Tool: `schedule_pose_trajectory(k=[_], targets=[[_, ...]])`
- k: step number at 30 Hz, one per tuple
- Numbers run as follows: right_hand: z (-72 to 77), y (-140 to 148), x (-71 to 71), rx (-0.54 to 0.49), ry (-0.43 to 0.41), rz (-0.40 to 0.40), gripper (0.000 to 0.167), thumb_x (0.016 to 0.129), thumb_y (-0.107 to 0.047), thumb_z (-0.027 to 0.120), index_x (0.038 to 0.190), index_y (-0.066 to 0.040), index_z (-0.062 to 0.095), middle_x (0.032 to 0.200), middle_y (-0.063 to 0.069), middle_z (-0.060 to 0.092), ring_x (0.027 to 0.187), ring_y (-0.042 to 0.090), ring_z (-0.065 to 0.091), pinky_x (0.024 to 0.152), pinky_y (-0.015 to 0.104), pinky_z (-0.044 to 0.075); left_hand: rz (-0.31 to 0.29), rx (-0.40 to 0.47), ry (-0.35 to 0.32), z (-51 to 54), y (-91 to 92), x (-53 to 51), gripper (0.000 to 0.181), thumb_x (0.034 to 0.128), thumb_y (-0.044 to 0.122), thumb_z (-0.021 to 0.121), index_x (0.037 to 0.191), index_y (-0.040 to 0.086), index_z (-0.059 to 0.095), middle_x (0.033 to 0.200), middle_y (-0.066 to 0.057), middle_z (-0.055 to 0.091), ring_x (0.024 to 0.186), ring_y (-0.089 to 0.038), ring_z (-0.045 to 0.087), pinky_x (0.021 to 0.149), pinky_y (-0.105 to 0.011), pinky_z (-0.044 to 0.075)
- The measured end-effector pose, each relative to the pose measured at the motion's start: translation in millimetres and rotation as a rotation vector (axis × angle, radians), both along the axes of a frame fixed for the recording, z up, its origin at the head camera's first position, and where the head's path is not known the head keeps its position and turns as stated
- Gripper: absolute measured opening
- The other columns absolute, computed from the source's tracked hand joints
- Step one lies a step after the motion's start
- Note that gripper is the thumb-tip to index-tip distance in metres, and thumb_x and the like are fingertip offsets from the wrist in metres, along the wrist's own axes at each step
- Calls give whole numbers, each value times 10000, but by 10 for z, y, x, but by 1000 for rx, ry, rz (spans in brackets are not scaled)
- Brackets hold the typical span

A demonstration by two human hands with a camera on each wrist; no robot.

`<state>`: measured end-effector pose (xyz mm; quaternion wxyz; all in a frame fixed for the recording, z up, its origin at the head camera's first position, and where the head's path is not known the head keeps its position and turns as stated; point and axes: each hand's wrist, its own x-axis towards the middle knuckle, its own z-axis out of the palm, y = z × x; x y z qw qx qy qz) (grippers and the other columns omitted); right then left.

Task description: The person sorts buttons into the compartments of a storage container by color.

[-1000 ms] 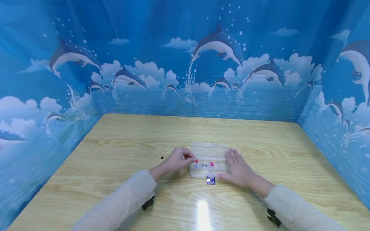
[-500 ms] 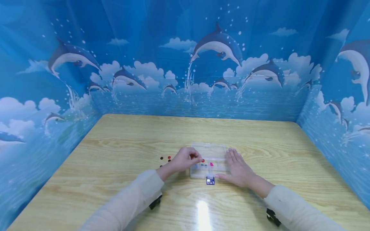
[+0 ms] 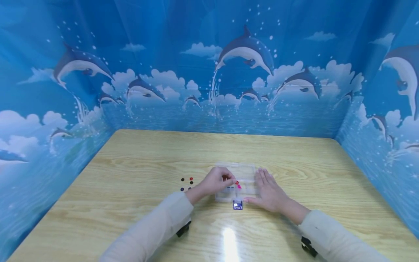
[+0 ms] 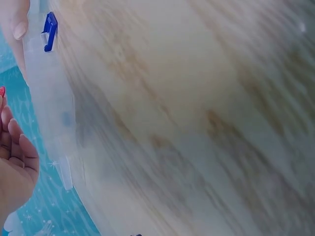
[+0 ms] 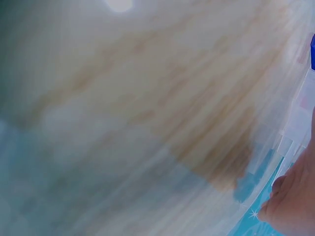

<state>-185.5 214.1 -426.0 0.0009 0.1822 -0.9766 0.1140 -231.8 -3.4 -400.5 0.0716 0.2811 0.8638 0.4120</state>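
Note:
My left hand [image 3: 218,181] pinches a small red disc [image 3: 237,182] between thumb and fingertip, above the middle of a clear plastic box [image 3: 224,198]. Its hinged lid [image 3: 246,170] lies open at the back. Inside the box, a pink piece [image 3: 239,186] shows just below the red disc, with dark pieces partly hidden by my left hand. My right hand [image 3: 272,193] rests against the box's right side, fingers straight and thumb near the front edge. In the left wrist view, the red disc [image 4: 2,91] sits at my left fingertips, left of the box wall [image 4: 51,98].
At the box's front edge sticks out a blue latch [image 3: 238,205]. Several small loose discs lie on the wooden table left of the box, among them a red disc [image 3: 191,178] and a black disc [image 3: 182,179]. A dolphin-print curtain [image 3: 183,105] surrounds the table.
My left hand has moved right across the box with the red disc, from its left side to the middle. Loose discs behind the wrist have come into view. The right hand stays put.

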Motion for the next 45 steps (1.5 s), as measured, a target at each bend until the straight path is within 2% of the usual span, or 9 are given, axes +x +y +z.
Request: schedule_pose_trajectory(k=[10, 16, 31, 37, 45], targets=[[-11, -3, -2, 1, 6, 7, 1018, 815, -622, 535, 1380, 164, 221, 1459, 357, 176, 1373, 483, 143, 1117, 556, 179, 7, 19, -27, 5, 73, 15, 70, 845, 96, 643, 858, 58, 700, 745, -7, 616, 615, -51, 454, 546, -136, 396], [8, -7, 8, -7, 10, 8, 1009, 816, -614, 540, 1378, 163, 228, 1456, 357, 182, 1368, 488, 150, 1113, 560, 185, -18, 34, 5, -1, 154, 2, 79, 846, 76, 633, 843, 47, 706, 744, -34, 639, 591, -51, 447, 528, -136, 386], [18, -2, 9, -19, 11, 10, 1011, 818, -619, 536, 1382, 159, 224, 1460, 351, 184, 1373, 482, 145, 1109, 563, 196, -26, -37, 19, -6, 347, 19, 89, 858, 89, 626, 853, 61, 711, 773, -26, 660, 589, -12, 456, 548, -127, 414], [22, 1, 9, -18, 13, 17, 1002, 822, -609, 537, 1381, 161, 225, 1458, 356, 180, 1370, 488, 144, 1107, 569, 196, -43, -63, 61, -48, 422, 20, 90, 852, 83, 621, 854, 52, 705, 788, -35, 677, 603, 3, 478, 583, -107, 435], [8, 7, 9, -23, 13, 22, 1006, 818, -615, 537, 1380, 160, 229, 1458, 355, 183, 1368, 490, 145, 1107, 569, 194, -35, -109, 90, -60, 495, 23, 98, 858, 94, 614, 847, 55, 703, 790, -26, 677, 627, -3, 499, 607, -93, 429]])
